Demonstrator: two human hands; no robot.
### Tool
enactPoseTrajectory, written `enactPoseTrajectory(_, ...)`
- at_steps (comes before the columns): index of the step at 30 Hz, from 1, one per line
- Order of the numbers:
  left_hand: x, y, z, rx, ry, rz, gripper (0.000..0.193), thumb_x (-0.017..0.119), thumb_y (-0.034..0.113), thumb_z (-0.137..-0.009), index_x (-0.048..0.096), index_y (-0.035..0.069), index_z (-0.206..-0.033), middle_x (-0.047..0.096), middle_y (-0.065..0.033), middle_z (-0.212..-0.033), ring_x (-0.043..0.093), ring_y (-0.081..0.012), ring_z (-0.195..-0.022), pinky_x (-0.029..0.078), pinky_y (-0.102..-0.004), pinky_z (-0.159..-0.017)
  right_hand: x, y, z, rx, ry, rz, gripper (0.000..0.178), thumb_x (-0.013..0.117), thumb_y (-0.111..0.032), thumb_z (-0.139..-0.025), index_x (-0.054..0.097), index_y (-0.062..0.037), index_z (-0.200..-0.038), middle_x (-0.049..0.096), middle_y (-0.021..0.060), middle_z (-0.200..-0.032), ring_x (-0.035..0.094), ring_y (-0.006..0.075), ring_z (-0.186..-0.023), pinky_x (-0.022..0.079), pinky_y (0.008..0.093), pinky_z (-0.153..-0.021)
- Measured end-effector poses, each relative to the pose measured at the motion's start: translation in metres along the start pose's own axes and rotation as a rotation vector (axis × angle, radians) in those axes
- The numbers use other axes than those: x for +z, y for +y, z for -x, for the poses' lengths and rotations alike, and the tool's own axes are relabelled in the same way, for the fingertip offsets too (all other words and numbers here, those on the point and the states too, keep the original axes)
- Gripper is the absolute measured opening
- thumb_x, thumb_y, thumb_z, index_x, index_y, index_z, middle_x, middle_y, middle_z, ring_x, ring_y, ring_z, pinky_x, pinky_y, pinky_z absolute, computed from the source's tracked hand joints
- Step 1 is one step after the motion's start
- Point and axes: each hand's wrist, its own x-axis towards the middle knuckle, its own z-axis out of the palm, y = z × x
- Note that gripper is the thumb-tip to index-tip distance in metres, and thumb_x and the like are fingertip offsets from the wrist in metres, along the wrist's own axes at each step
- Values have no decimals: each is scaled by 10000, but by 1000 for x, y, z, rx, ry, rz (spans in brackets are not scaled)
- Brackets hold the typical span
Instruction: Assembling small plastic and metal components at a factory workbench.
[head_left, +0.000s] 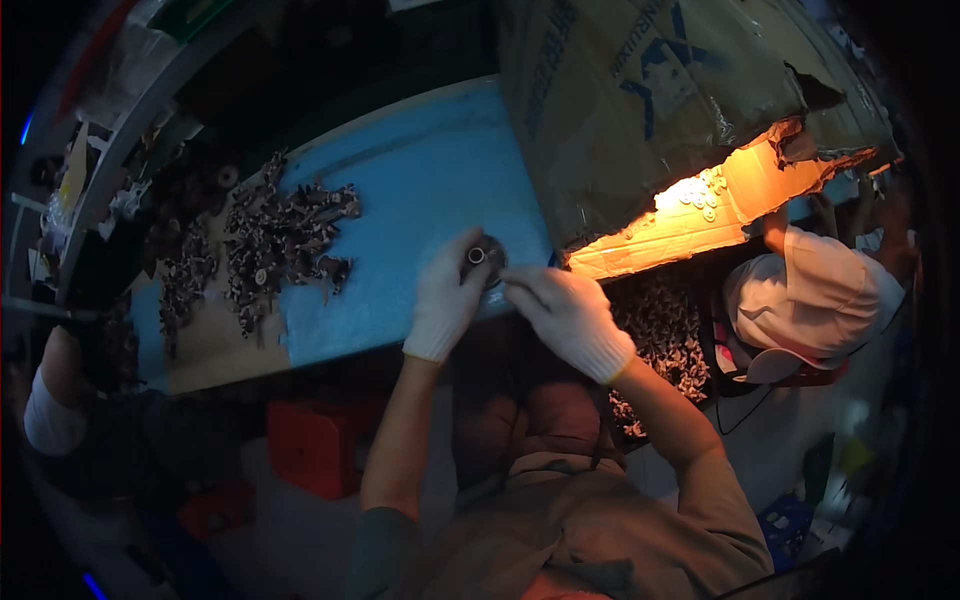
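A dark round disc-like part (pixel 495 251) with a pale ring at its middle is near the front edge of the blue table (pixel 400 230). My left hand (pixel 445 298), in a white knitted glove, is closed around its left side, with the thumb laid over it. My right hand (pixel 568 312), gloved the same way, has its fingers pinched together at the part's lower right edge. Whatever those right fingertips may hold is too small and dark to make out.
A heap of small dark branched parts (pixel 285 230) covers the table's left side. At the right a torn cardboard box (pixel 640 110) shelters a lit patch with small pale rings (pixel 708 192). Below it are more small parts (pixel 665 335). Another person (pixel 815 295) sits at right; a red stool (pixel 318 448) stands at left.
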Motion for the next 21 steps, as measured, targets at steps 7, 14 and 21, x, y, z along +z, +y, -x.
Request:
enactPoseTrajectory(7, -20, 9, 11, -160, -72, 263, 633, 659, 52, -985, 476, 16, -1590, 721, -175, -1313, 711, -201, -1079, 573, -345, -986, 58, 9, -55, 39, 46, -65, 345, 569, -322, -1071, 736, -45, -1191, 762, 204, -1102, 721, 419, -1046, 566, 496, -909)
enactPoseTrajectory(14, -5, 0, 7, 33, -35, 77, 507, 597, 99, -1011, 582, -32, -1500, 680, -217, -1423, 648, -275, -1298, 500, -398, -1132, 67, 14, -56, -16, 42, 267, 262, 587, -214, -973, 766, -25, -1007, 763, 185, -1035, 741, 374, -947, 588, 486, -839)
enactPoseTrajectory(21, -7, 8, 8, -74, -2, 70, 493, 669, 197, -1064, 601, -44, -1489, 691, -186, -1409, 659, -251, -1271, 501, -370, -1109, 47, 8, 42, 202, 89, -68, 300, 630, -281, -1045, 725, -60, -1225, 774, 175, -1017, 766, 356, -961, 619, 468, -834)
